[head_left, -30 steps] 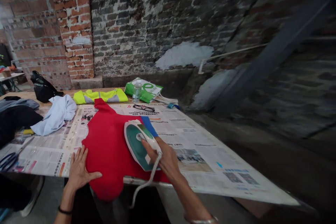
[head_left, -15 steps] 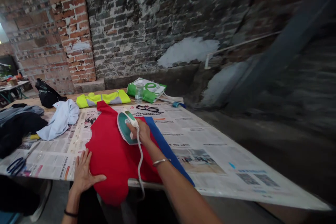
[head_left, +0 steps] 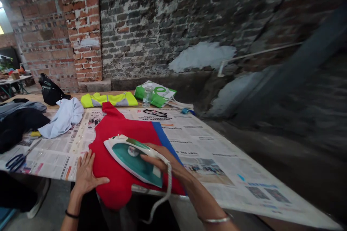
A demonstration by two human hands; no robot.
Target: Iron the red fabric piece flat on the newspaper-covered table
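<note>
Our R grip (head_left: 162, 161) is shut on the iron (head_left: 130, 159), L grip (head_left: 86, 177) open & flat on the red cloth (head_left: 121, 130); a snagged cord (head_left: 168, 184) could drag the iron onto L fingers.

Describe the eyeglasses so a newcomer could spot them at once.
At the far end of the newspaper-covered table, find the green-and-white bag with a plastic water bottle. On the newspaper in front of them lie black-framed eyeglasses, the only eyewear there, beyond the red garment.

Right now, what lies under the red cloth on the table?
Newspaper sheets show around the red cloth, and a blue fabric strip sticks out along its right edge; whatever else lies beneath is covered.
</note>
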